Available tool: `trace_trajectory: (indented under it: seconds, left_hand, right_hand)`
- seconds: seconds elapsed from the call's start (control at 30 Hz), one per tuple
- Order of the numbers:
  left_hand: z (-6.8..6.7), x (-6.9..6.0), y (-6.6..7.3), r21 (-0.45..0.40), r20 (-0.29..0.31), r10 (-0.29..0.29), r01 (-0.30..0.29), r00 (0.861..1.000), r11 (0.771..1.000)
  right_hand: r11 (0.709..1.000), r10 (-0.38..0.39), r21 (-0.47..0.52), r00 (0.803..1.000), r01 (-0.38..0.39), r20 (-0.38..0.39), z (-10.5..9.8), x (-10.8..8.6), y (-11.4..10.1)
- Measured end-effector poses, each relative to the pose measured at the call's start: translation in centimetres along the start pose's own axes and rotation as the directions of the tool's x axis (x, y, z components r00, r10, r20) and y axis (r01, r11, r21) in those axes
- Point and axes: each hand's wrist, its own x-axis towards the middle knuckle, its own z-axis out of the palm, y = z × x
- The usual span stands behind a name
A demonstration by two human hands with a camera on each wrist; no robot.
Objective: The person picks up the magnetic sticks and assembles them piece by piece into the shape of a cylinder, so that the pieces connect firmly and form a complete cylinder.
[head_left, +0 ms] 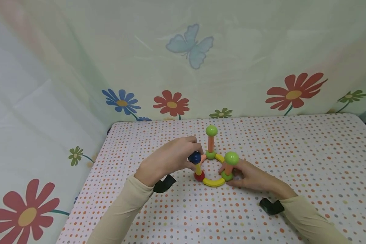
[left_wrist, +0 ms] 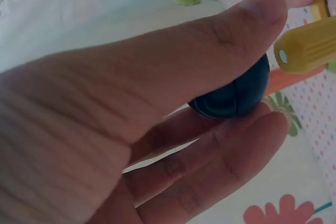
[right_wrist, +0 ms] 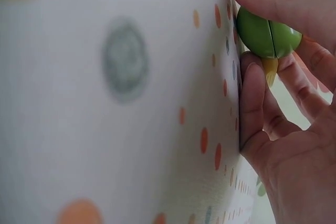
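Note:
My left hand (head_left: 177, 154) pinches a dark blue ball (left_wrist: 236, 93) between thumb and fingers. In the left wrist view a small gap separates the ball from the tip of an upright yellow rod (left_wrist: 307, 45). That rod rises from a red ball (head_left: 199, 176) in a ring of balls and curved pieces, among them a yellow curved piece (head_left: 214, 183). My right hand (head_left: 253, 176) curls its thumb and fingers around a green ball (right_wrist: 262, 32) low on the ring's right side. Above it stands an orange rod topped by another green ball (head_left: 231, 158).
At the ring's back, an orange rod (head_left: 211, 144) stands with a green ball (head_left: 211, 130) on top. A dotted cloth covers the table (head_left: 308, 152). Behind it hangs a curtain (head_left: 238, 67) printed with flowers and a butterfly. Dark straps (head_left: 164, 184) sit at both wrists.

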Motion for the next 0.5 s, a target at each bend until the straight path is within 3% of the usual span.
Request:
trace_trajectory:
  seconds: [0.5]
  left_hand:
    - [0.82, 0.18, -0.71, 0.0, 0.001, 0.015, -0.015, 1.0, 1.0]
  right_hand:
    - [1.0, 0.028, -0.012, 1.0, -0.028, -0.003, 0.07, 0.11, -0.14]
